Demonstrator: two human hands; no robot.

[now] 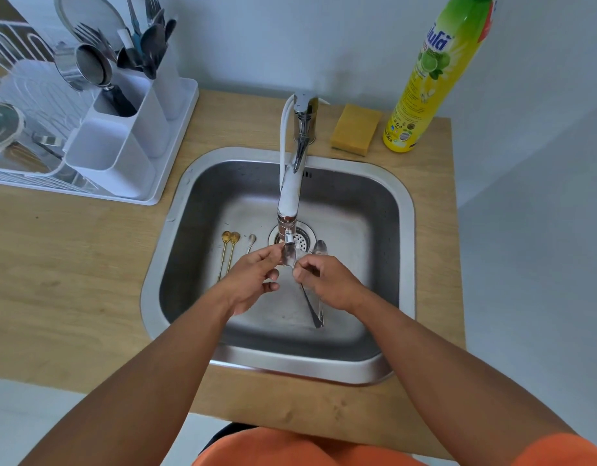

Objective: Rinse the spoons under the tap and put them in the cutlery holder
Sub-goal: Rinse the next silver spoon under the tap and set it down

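Hidden: your right hand [327, 280] covered the steel spoon [288, 255] neck under the tap [289, 196].
Grip: both hands pinched it; left hand [253, 280] at the bowl.

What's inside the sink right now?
On the sink floor: two gold spoons, a small silver spoon, another spoon. Both hands cover part of the floor.

Both hands holding one steel spoon [289, 255] under tap [290, 193] spout, over sink [403, 210] drain: left hand [253, 280] fingering the bowl, right hand [327, 280] pinching the handle. Another steel spoon [320, 250] lying by drain, 2 gold spoons [229, 250] + small spoon [251, 242] lying at left. White cutlery holder [122, 142] standing on rack, sponge [356, 131] & soap bottle [431, 82] sitting behind sink
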